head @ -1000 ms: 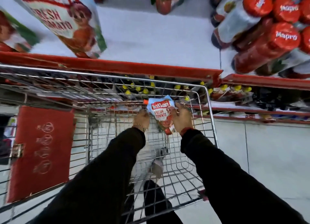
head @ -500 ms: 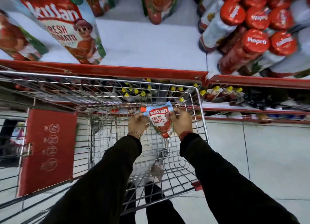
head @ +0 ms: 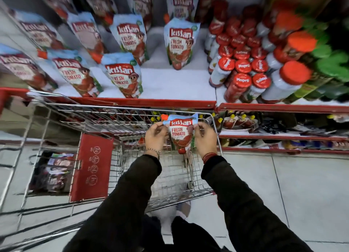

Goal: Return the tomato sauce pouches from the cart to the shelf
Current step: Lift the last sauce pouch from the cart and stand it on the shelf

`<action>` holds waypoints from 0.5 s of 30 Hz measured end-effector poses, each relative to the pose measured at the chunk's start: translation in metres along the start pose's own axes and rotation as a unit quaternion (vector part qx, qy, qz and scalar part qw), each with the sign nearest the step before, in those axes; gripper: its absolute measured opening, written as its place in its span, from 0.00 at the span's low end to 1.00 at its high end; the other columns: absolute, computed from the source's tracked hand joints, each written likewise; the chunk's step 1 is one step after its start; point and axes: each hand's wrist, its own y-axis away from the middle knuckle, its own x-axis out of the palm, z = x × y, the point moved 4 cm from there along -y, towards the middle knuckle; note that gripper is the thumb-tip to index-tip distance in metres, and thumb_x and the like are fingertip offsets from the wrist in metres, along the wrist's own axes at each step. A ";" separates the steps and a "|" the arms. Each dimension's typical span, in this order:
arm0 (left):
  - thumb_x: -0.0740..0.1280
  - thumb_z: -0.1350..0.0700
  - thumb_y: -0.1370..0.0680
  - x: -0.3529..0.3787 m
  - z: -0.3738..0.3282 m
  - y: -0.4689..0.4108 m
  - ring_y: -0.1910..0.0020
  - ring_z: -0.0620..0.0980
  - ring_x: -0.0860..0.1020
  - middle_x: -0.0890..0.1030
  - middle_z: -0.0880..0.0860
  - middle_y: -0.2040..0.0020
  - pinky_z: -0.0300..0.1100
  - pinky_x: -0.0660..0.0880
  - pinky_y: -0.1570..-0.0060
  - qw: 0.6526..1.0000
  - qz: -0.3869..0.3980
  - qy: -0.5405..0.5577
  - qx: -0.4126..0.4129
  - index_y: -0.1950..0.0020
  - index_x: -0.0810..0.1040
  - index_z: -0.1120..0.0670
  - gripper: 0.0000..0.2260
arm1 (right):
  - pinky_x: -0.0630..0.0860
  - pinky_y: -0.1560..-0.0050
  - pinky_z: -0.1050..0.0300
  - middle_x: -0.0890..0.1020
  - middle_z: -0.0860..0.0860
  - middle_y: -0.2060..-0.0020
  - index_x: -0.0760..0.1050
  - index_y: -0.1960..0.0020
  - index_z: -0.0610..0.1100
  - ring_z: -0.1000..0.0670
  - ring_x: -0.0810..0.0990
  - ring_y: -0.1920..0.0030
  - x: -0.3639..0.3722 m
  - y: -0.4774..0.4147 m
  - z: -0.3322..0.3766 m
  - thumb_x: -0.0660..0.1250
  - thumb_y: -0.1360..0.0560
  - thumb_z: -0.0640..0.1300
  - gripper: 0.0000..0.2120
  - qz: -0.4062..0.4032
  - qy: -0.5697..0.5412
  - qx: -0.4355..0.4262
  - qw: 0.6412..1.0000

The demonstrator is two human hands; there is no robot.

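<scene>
I hold one tomato sauce pouch [head: 180, 133] upright by its top corners, over the far right corner of the wire cart [head: 117, 108]. My left hand [head: 155, 137] pinches its left top corner and my right hand [head: 204, 138] pinches the right one. The white shelf [head: 170, 85] with a red front lip lies just beyond the cart. Several matching pouches [head: 123, 74] stand on it in rows. A bare stretch of shelf shows between the front pouches and the bottles.
Red-capped sauce bottles [head: 243, 66] crowd the shelf's right part, with green bottles [head: 332, 63] further right. A lower shelf [head: 273, 136] holds small packets. The cart's red child-seat flap [head: 92, 166] stands on the left. More packets [head: 56, 168] lie behind it.
My view has tilted up, so more of the shelf and its pouches shows. Both hands keep the pouch and have lifted it slightly toward the cart's far rim.
</scene>
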 end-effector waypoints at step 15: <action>0.68 0.55 0.23 0.018 -0.164 -0.009 0.51 0.51 0.81 0.83 0.49 0.53 0.58 0.80 0.44 0.974 -0.010 0.025 0.223 0.56 0.78 0.43 0.06 | 0.69 0.62 0.75 0.81 0.49 0.55 0.78 0.46 0.41 0.50 0.79 0.55 -0.052 -0.048 0.137 0.63 0.20 0.43 0.07 -0.081 -0.067 -0.172 0.979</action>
